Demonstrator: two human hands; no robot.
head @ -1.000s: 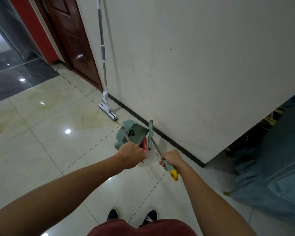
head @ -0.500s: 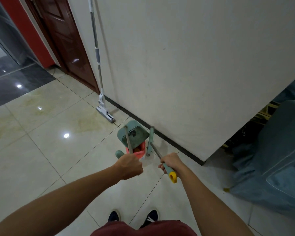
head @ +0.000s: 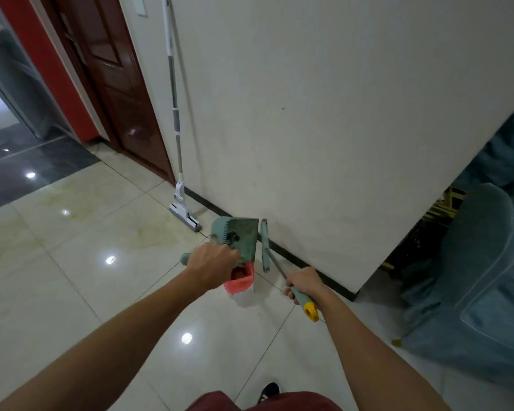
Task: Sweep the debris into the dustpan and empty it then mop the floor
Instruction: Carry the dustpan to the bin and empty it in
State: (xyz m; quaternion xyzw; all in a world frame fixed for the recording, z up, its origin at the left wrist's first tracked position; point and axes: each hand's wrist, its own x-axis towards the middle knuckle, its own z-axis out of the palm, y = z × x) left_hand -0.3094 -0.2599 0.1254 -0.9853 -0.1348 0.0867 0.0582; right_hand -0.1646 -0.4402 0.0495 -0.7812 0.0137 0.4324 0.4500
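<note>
Left hand (head: 212, 264): grip closed round handle of teal plastic dustpan (head: 239, 238), tipped above pink-lined bin (head: 240, 281) near wall base; right hand (head: 304, 282): grip closed round teal broom (head: 266, 243) handle; advice: tilt dustpan steeply over bin mouth; white mop (head: 175, 126) leans against wall.
</note>
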